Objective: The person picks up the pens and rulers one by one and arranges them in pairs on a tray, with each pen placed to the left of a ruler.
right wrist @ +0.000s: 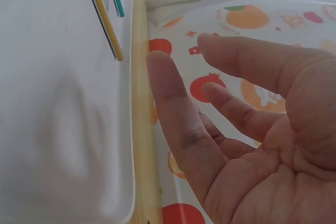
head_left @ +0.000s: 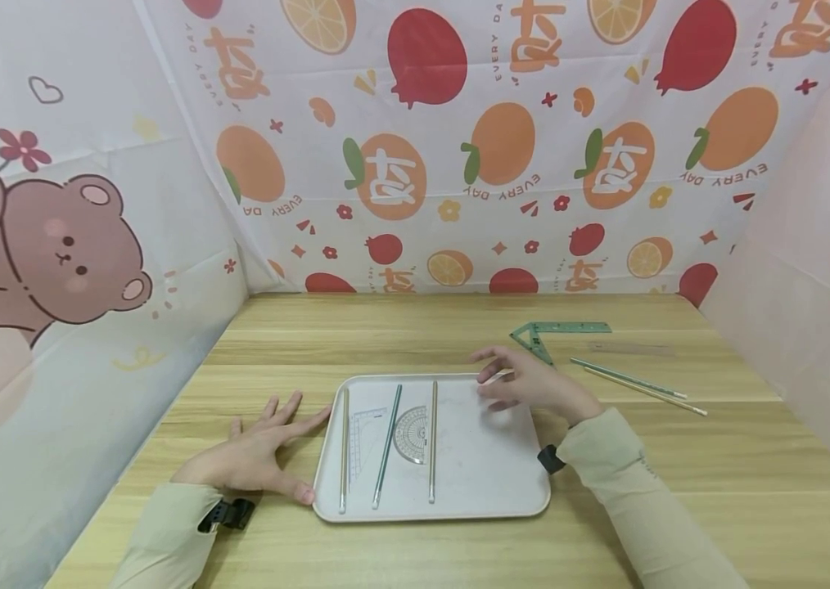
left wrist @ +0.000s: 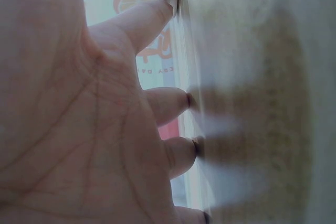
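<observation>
A white tray lies flat on a wood-grain table, between the person's two hands. The left hand is spread wide at the tray's left side: its thumb meets the rim near the close left corner, its index finger reaches to the rim farther up, and the other fingertips rest on the table. The right hand hovers over the tray's far right corner, its fingers apart and loosely bent above the bare white surface.

Three pencils lie lengthwise in the tray, pale ends toward the person. The left gold pencil runs along the left rim; the teal pencil slants in the middle; the right gold pencil lies nearly straight. A clear set square sits between the first two, and a clear protractor between the second and third, its straight edge just beside the right gold pencil.

Beyond the right hand, a green ruler with a triangular part lies on the table. Near it is a faint transparent strip, probably a ruler, though it barely shows. A green pencil and another gold pencil lie close together, nearer the person. Behind stands a fruit-print cloth.
</observation>
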`<action>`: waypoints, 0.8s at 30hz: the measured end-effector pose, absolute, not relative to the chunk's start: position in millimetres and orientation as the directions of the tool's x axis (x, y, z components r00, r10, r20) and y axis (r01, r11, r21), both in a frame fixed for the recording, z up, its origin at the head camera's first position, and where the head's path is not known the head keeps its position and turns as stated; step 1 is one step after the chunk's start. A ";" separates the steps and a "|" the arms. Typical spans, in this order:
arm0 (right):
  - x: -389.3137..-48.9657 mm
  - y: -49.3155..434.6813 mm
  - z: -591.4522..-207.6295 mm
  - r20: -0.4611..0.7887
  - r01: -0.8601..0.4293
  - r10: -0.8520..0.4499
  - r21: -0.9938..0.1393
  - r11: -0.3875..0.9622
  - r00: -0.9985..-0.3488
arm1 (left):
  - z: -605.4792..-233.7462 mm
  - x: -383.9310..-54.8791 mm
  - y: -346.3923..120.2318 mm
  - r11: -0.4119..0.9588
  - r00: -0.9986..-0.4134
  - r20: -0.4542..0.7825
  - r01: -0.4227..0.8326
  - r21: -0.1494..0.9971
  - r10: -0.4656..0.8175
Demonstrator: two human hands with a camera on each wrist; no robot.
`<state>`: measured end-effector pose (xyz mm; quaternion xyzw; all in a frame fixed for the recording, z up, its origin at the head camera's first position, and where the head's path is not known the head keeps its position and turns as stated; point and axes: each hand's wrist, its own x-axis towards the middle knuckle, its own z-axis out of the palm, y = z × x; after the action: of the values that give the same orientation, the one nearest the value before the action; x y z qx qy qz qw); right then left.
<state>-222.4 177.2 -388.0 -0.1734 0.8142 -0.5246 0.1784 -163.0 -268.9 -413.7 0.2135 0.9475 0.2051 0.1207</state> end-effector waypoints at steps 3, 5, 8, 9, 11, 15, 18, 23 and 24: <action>-223.8 181.8 -387.7 -0.104 -0.093 -0.468 -0.921 0.379 -0.878 | -413.6 -163.2 -268.9 0.825 -0.879 -0.141 0.357 0.438 0.456; -224.7 185.1 -387.7 -0.102 -0.090 -0.464 -0.923 0.373 -0.880 | -413.4 -163.2 -269.0 0.825 -0.878 -0.143 0.357 0.439 0.456; -226.5 190.5 -387.3 -0.102 -0.087 -0.456 -0.923 0.375 -0.884 | -413.1 -163.3 -269.0 0.825 -0.878 -0.144 0.357 0.438 0.456; -227.6 192.5 -387.4 -0.102 -0.089 -0.452 -0.920 0.381 -0.886 | -413.1 -163.3 -269.0 0.826 -0.878 -0.144 0.357 0.437 0.456; -229.6 196.4 -387.0 -0.105 -0.085 -0.443 -0.918 0.388 -0.891 | -413.2 -163.5 -269.2 0.826 -0.878 -0.142 0.359 0.433 0.457; -231.8 204.2 -385.0 -0.109 -0.078 -0.428 -0.914 0.397 -0.897 | -413.2 -163.3 -269.4 0.827 -0.879 -0.141 0.360 0.431 0.456; -231.7 209.8 -383.5 -0.108 -0.069 -0.414 -0.918 0.391 -0.904 | -413.4 -162.9 -269.5 0.828 -0.879 -0.142 0.358 0.433 0.455; -234.1 220.5 -383.5 -0.093 -0.070 -0.398 -0.923 0.377 -0.913 | -414.4 -163.4 -269.9 0.829 -0.880 -0.145 0.356 0.431 0.453; -234.7 222.8 -383.6 -0.091 -0.067 -0.391 -0.926 0.371 -0.916 | -414.5 -163.6 -270.0 0.829 -0.879 -0.146 0.356 0.431 0.453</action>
<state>-234.7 222.8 -383.6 -0.1405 0.8144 -0.5428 0.1494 -163.6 -270.0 -414.5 0.2132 0.9486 0.1999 0.1216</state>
